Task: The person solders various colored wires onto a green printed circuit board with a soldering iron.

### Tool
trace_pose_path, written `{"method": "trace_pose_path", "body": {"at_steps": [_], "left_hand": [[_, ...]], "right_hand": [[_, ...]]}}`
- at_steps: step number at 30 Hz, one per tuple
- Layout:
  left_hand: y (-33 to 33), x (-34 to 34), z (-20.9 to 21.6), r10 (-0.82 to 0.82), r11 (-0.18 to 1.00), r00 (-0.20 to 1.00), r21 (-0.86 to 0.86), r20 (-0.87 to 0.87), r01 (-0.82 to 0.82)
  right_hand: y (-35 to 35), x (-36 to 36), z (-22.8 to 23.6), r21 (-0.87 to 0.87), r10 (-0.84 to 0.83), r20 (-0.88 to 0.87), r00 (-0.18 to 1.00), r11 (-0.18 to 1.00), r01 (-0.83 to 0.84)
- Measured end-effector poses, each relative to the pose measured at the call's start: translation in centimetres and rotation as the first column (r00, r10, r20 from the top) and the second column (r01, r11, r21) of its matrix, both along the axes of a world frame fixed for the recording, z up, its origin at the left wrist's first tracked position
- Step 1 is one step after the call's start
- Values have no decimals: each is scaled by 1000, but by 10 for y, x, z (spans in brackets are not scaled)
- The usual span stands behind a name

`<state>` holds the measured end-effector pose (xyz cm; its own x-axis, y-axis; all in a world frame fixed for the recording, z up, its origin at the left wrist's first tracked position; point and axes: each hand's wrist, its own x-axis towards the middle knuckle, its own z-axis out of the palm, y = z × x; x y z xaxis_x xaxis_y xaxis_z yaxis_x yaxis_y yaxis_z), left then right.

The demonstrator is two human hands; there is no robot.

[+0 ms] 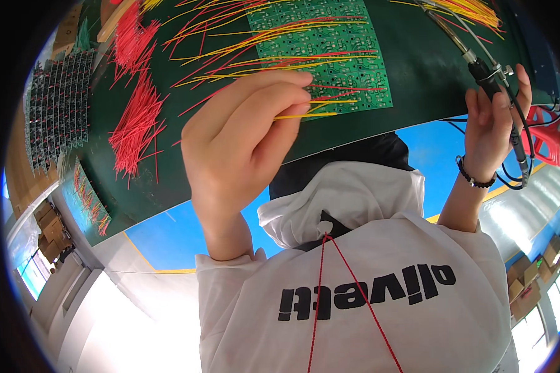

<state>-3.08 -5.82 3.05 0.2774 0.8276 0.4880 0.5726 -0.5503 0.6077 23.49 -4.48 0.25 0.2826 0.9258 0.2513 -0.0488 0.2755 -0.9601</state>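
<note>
My left hand (236, 133) is closed in a pinch at the near edge of a green circuit board panel (348, 37). A thin yellow wire (320, 114) passes between its fingertips and reaches the board. Rows of red and yellow wires (230, 69) lie across the panel and stick out to its left, some partly hidden behind this hand. My right hand (494, 121) is wrapped round a soldering iron (483, 71), to the right of the board. A thin metal tube (479, 40) is clamped alongside the iron, whose tip points up and left. Its black cable hangs by my wrist.
Loose red wires (137, 127) lie in piles on the dark green table (180, 161). Stacked dark boards (59, 105) and a small wired board (90, 196) are at the left. A yellow wire bundle (476, 11) sits at the far right. A red stool (547, 137) stands beyond my right hand.
</note>
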Motion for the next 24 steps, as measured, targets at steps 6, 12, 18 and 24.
{"method": "trace_pose_path", "body": {"at_steps": [6,12,18,24], "left_hand": [[18,8,-19,-135,987,988,75,-78,141],[15,12,-18,-99,995,992,-23,-85,97],[15,13,-18,-81,997,993,-18,-81,79],[15,10,-20,-92,996,992,-13,-86,91]], "right_hand": [[-1,0,-3,103,39,-82,996,994,-31],[-18,0,-6,101,117,-111,987,989,-106],[-30,1,-6,-42,173,-31,984,984,-175],[-28,11,-16,26,322,-129,938,947,-322]]}}
